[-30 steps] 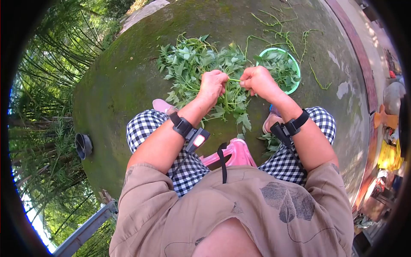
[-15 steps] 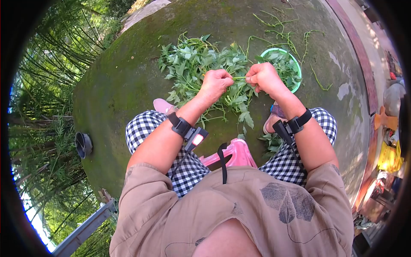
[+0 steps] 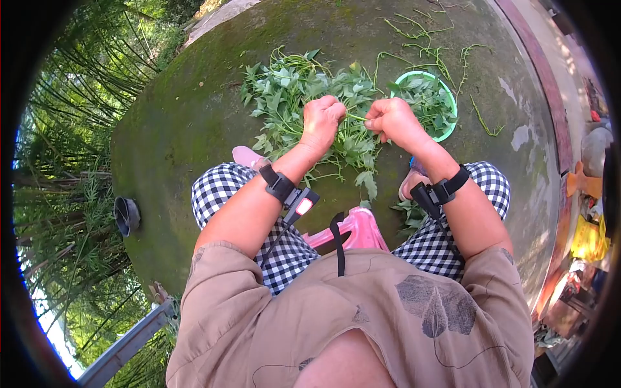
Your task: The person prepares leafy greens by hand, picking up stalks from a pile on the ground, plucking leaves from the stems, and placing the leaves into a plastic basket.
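Head view: both hands up over the floor (image 3: 174, 149), working one green stem (image 3: 355, 117). Stem spans the short gap between them, above the near right part of the leaf pile (image 3: 278, 90).

Left hand (image 3: 323, 121): fingers curled in, closed on the stem's left end; fingertips mostly hidden, exact grip can't be read. Right hand (image 3: 396, 121): thumb and forefinger pinching the stem's other end, remaining fingers loosely bent. Right hand sits just left of the green basin (image 3: 451, 94), overlapping its near left rim in view.

Status, my read: part done. Basin holds a good load of leaves (image 3: 425, 97), near rim level as far as I can tell. Bare stems (image 3: 428, 48) lie scattered beyond the basin, toward the floor's far right; one short stem (image 3: 482, 119) is alone on its right, toward the curb (image 3: 542, 74) along the floor's right edge. Those look stripped.

Left over: the pile, a big tangle of leafy stems left of the basin, looks unsorted. Small leafy clump (image 3: 410, 212) near the right knee, also outside the basin. Count not readable.

Also around: dark pot (image 3: 127, 216) at the floor's left edge, pink stool (image 3: 363, 229) between the knees.
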A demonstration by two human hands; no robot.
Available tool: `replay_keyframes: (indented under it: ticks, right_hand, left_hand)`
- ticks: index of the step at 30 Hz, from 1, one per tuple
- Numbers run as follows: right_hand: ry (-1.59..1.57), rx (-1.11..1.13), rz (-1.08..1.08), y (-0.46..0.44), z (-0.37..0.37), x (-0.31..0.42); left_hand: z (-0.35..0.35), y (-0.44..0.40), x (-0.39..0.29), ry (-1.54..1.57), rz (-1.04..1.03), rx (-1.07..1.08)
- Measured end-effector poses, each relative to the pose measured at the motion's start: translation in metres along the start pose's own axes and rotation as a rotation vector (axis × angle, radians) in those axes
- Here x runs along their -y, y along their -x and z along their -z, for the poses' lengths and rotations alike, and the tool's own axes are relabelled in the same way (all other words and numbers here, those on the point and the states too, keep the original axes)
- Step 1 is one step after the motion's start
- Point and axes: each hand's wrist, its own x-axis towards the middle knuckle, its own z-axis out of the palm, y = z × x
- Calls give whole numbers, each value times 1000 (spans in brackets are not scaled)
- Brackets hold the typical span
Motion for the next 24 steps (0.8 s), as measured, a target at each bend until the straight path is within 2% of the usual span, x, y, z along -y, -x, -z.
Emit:
replay_keyframes:
  ticks: [6,11,15,19,22,24]
  right_hand:
    - [-77,-14,-22,-3,0,-10]
    - [-176,-81,-119,-8,12,-23]
    - [-264,-107,-237,-8,20,-28]
    - [-311,-137,-292,-10,25,-42]
    - [-367,-123,-313,-10,28,-50]
    - [-418,-101,-324,-11,28,-49]
  left_hand:
    - [12,-9,-21,419,470,-99]
    - [43,-30,-18,689,522,-180]
    - [78,-44,-13,938,451,-151]
    - [105,-51,-13,1104,375,-266]
    - [122,-54,-16,1084,334,-231]
    - [109,-50,-27,936,418,-270]
